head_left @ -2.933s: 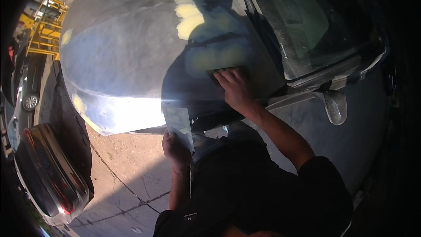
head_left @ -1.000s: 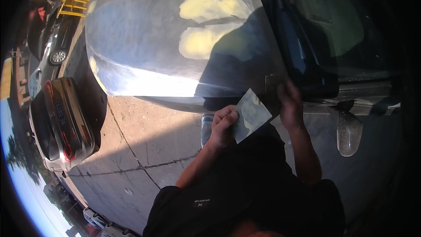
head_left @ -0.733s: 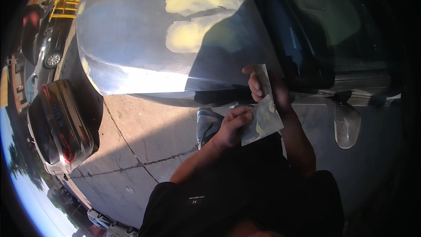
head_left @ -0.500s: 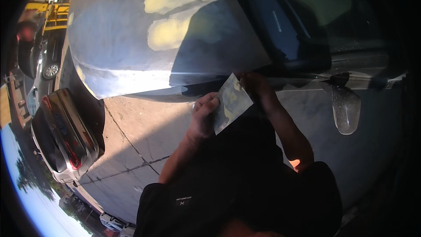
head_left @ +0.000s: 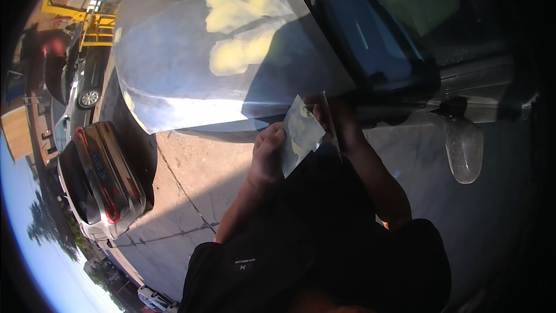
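Note:
My left hand [head_left: 267, 149] is closed on the near-left edge of a pale flat putty board [head_left: 301, 134], its thumb on top. Yellowish filler is smeared over the board's upper face. My right hand [head_left: 343, 123], in shadow, is closed around a thin flat spreader [head_left: 332, 123] that shows almost edge-on, right beside the board. The fingers behind it are partly hidden. Just beyond both hands lies a car hood [head_left: 179, 75], dull grey, with yellow filler patches [head_left: 246, 49] across its upper part.
A windshield [head_left: 370, 35] and a side mirror [head_left: 463, 148] are at the right. Concrete ground [head_left: 185, 168] lies left of my arms. A parked car [head_left: 101, 179] stands at the left, with a dark car [head_left: 87, 87] and a yellow metal frame [head_left: 101, 26] farther off.
The spreader in my right hand has turned and now stands edge-on beside the board. My left hand keeps its hold. The surroundings have shifted slightly right in view.

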`<state>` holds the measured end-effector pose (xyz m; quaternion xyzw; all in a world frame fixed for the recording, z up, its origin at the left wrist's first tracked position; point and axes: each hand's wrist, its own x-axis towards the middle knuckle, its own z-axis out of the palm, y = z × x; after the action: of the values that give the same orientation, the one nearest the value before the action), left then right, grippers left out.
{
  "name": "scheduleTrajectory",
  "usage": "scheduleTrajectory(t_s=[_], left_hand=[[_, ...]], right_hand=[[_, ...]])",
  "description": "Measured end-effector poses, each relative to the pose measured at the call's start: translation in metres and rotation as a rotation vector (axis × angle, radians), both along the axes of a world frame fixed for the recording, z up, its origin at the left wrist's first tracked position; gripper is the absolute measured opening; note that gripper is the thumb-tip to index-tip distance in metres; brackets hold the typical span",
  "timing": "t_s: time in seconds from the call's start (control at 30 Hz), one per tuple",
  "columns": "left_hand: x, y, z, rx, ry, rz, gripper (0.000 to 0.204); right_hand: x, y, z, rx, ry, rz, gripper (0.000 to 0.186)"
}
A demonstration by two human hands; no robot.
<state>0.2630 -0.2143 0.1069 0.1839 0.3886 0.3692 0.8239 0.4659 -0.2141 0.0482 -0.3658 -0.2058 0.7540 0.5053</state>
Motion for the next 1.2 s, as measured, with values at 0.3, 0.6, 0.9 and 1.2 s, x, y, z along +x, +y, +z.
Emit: scheduleTrajectory(t_s=[0.3,0.6,0.9,1.2], left_hand=[[-0.015,-0.015,-0.013,0.031,-0.071,0.147,0.051],[-0.025,-0.038,-0.034,-0.023,-0.008,0.092,0.037],[-0.054,-0.01,-0.024,0.441,0.302,0.45,0.04],[-0.014,0.007,-0.017,1.485,1.184,0.406,0.045]], right_hand=[[-0.04,0.025,0.028,0.253,-0.248,0.105,0.036],[-0.052,0.07,0.049,0.065,0.363,0.001,0.05],[-0.065,0.039,0.025,-0.078,0.156,-0.039,0.044],[-0.104,0.001,0.044,-0.288,0.473,-0.067,0.037]])
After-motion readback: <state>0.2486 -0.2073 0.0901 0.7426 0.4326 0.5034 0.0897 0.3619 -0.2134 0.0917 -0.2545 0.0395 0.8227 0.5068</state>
